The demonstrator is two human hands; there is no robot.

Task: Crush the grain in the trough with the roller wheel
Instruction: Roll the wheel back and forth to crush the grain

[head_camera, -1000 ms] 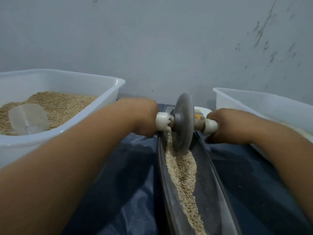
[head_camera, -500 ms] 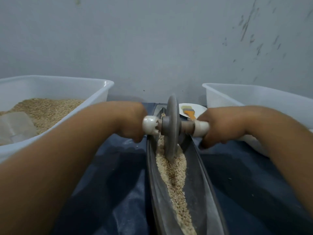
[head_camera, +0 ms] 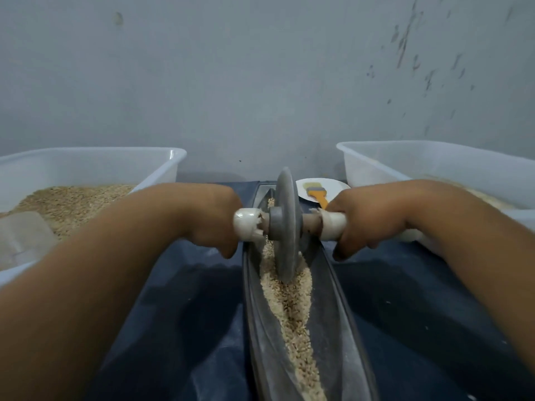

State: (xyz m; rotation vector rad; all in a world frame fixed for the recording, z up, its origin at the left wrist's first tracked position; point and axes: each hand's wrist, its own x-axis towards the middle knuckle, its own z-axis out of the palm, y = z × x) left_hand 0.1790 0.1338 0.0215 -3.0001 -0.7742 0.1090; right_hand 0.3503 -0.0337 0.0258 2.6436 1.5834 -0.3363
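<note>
Wall (head_camera: 231,82) grey, one, behind all. Two white tubs: left tub (head_camera: 162,162) has grain pile, right tub (head_camera: 405,157) beside right arm. One dark cloth (head_camera: 179,314) under all. One long trough (head_camera: 341,328) in middle, line of grain (head_camera: 289,308) inside. One roller wheel (head_camera: 286,227) stands upright in grain. Left hand (head_camera: 214,218) and right hand (head_camera: 367,221) each curl tight round one white handle end. One small white plate (head_camera: 333,186) with one orange brush (head_camera: 317,193) behind wheel.

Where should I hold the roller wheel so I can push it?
Hold the roller wheel by its two white handles, one hand coming in from each side, as the left hand and right hand do. The axle sticks out sideways, and the disc's thin edge sits in the grain.
</note>
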